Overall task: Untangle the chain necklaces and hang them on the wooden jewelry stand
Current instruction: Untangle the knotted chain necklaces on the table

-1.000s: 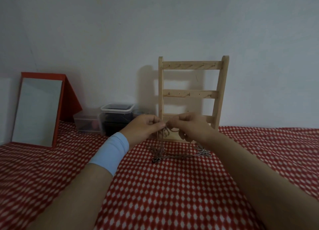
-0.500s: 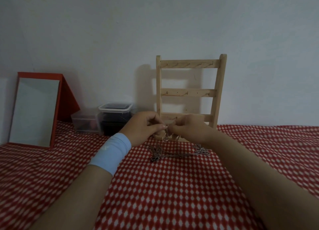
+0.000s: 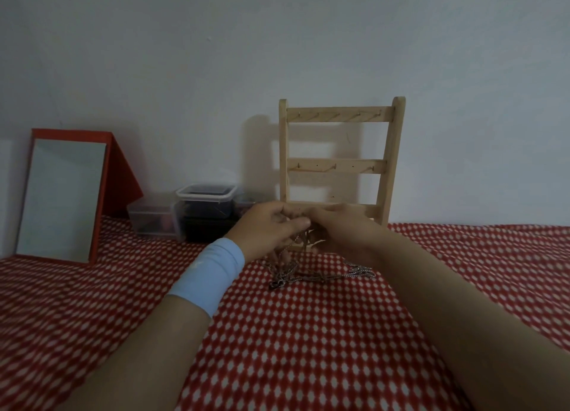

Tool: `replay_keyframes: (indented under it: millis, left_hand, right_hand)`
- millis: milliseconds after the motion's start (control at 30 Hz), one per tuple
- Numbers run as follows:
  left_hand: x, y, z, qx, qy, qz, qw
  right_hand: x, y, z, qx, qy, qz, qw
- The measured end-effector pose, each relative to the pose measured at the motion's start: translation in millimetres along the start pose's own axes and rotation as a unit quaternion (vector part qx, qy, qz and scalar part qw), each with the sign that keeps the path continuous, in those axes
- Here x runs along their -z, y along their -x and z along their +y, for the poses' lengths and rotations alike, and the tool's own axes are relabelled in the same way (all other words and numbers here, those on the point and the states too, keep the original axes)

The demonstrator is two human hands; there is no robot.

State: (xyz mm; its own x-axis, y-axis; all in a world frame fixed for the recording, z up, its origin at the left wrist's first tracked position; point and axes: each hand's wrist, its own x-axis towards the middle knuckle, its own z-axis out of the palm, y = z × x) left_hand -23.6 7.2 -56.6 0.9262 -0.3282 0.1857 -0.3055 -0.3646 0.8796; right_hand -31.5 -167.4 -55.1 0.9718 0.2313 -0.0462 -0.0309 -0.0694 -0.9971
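Hands (image 3: 308,225) lower than before, chains (image 3: 296,275) before stand (image 3: 339,163).

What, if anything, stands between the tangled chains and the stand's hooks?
Nothing visible does. Both the left hand and right hand pinch the chain necklaces directly in front of the wooden jewelry stand, whose upper hook rows are bare. The chains are not yet untangled.

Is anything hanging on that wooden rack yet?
No, the wooden rack has bare pegs; the chains lie tangled on the cloth below both hands.
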Motion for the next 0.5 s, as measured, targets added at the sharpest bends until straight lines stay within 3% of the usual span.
replay_keyframes:
  millis: [267,400,500]
  left_hand:
    - [7.6,-4.8,-9.7,-0.055,-0.062,0.018,0.996]
    - [5.7,-6.9,-12.1,-0.063,-0.106,0.040,0.992]
    - [2.5,-5.0,-8.4,-0.077,-0.122,0.051,0.988]
  right_hand:
    - [-2.7,-2.6,2.2,-0.016,-0.015,-0.003,1.000]
    - [-1.6,-3.5,6.8,0.005,0.169,0.024,0.985]
    - [2.4,-5.4,6.4,-0.025,0.140,-0.003,0.990]
